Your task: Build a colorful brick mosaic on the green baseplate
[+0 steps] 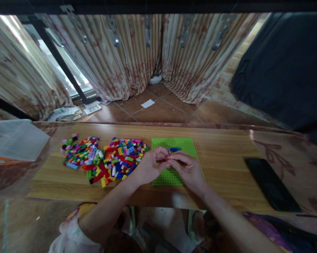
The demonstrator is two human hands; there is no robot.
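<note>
A green studded baseplate (186,143) lies on the wooden board, and both my hands meet above its middle. My left hand (151,167) is closed in a pinch at the fingertips. Facing it, my right hand (187,168) pinches from the other side. Between the fingertips shows a small orange-red toy brick (167,159), mostly covered by the fingers. Just beyond the hands, several blue bricks (175,149) sit on the baseplate near its far side, partly hidden by my fingers.
Left of the baseplate lie a heap of mixed toy bricks (121,158) and a second heap of smaller bricks (81,151). A translucent plastic bin (16,140) stands at the far left. A black phone (271,182) rests at the right of the wooden board (224,151).
</note>
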